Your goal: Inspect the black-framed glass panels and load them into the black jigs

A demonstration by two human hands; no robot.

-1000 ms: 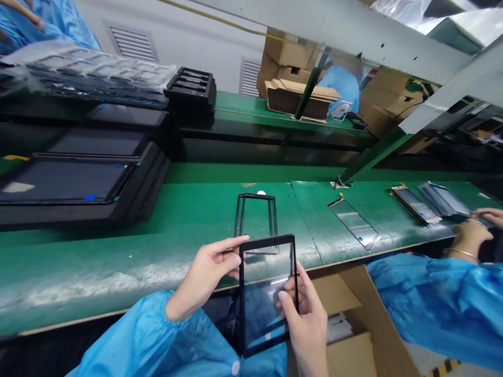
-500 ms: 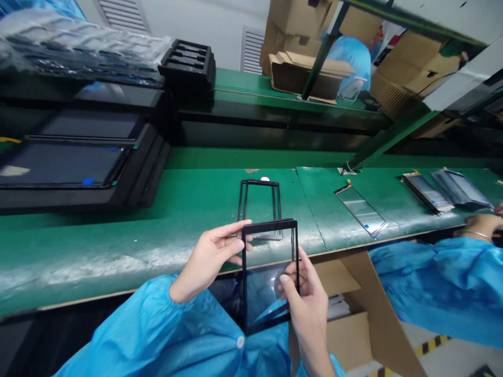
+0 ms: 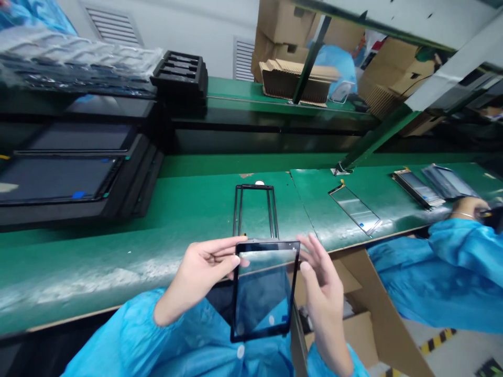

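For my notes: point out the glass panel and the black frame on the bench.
Glass panel [image 3: 264,293], head view, middle of the pane.
Black frame [image 3: 253,187], head view, its top bar.

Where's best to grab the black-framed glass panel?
Grip the black-framed glass panel by its long right border, coming from the right: the left hand holds the opposite edge, the right hand is open beside it, and the clear glass is best left untouched.
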